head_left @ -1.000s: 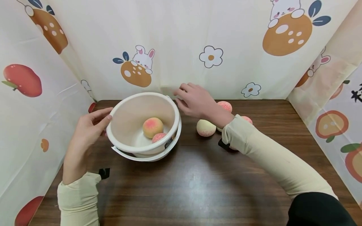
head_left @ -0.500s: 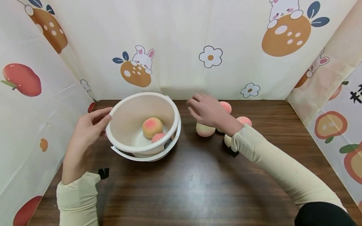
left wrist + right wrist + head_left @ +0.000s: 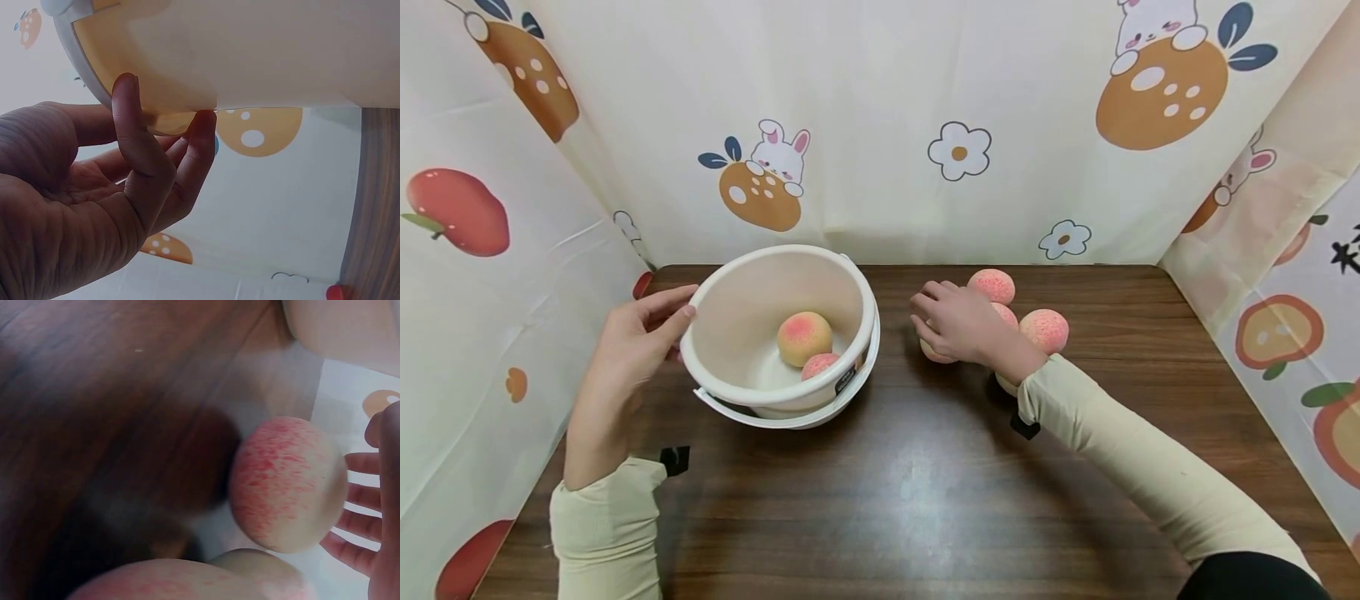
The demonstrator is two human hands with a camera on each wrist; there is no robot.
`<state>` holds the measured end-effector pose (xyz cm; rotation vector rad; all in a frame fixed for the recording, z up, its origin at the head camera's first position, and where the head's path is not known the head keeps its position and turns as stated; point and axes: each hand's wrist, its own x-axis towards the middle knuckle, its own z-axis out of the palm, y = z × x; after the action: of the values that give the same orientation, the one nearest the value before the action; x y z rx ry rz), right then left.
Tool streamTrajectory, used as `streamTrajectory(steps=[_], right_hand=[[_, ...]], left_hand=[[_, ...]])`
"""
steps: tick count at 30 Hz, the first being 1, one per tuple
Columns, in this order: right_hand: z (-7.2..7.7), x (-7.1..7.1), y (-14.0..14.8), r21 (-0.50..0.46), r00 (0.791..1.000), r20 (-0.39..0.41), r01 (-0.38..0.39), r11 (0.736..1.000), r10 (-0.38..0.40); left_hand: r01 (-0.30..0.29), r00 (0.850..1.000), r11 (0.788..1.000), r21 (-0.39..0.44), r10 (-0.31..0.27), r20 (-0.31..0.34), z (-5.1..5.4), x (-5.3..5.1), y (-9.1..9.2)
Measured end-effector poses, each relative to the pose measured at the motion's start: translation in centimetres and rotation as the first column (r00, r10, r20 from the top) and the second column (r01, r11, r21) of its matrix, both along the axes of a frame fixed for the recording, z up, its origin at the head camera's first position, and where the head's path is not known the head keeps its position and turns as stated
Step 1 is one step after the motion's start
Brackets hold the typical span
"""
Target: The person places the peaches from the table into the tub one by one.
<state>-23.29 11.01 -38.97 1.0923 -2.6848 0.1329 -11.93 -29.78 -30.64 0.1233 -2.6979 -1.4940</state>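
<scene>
A white bucket (image 3: 730, 308) with a handle lies tilted toward me on the left of the table. Its rim is pinched between the thumb and fingers of my left hand (image 3: 628, 342), also close up in the left wrist view. Inside the bucket are a yellow-orange peach (image 3: 805, 337) and a pink one (image 3: 820, 364), partly hidden by the wall. My right hand (image 3: 962, 323) hovers over a pale peach (image 3: 936, 353), covering most of it. In the right wrist view, the fingers (image 3: 359, 525) extend past the far side of this red-flecked peach (image 3: 287, 484), not curled round it.
More peaches lie close by the right hand: a pink one (image 3: 992, 286) behind, another (image 3: 1045, 331) to the right, others half hidden under the wrist. The brown wooden table (image 3: 850, 517) meets a fruit-patterned curtain (image 3: 880, 167) at the back and sides.
My right hand has moved away from the bucket's side, rightward and down onto the pale peach. The left hand and the bucket stay in place.
</scene>
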Motion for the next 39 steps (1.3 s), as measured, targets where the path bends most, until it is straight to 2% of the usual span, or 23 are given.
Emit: streamTrajectory(steps=[11,16,24,39], right_hand=[[-2.0,0.2,0.3,0.039,0.999,0.040,-0.008,0.999,0.006],[-2.5,0.2,0.4,0.071,0.999,0.039,-0.008,0.997,0.005],[-2.7,0.4,0.5,0.089,0.998,0.069,-0.001,0.996,-0.005],[-2.5,0.0,-0.1,0.101,0.999,0.031,-0.023,0.995,0.020]], left_hand=[[-0.028,0.999,0.999,-0.020,0.028,0.024,0.0,0.1,0.1],[-0.018,1.000,1.000,-0.009,0.018,0.015,0.0,0.3,0.2],[-0.001,1.000,1.000,0.010,0.001,-0.014,0.1,0.7,0.4],[0.003,1.000,1.000,0.003,-0.003,-0.003,-0.1,0.0,0.0]])
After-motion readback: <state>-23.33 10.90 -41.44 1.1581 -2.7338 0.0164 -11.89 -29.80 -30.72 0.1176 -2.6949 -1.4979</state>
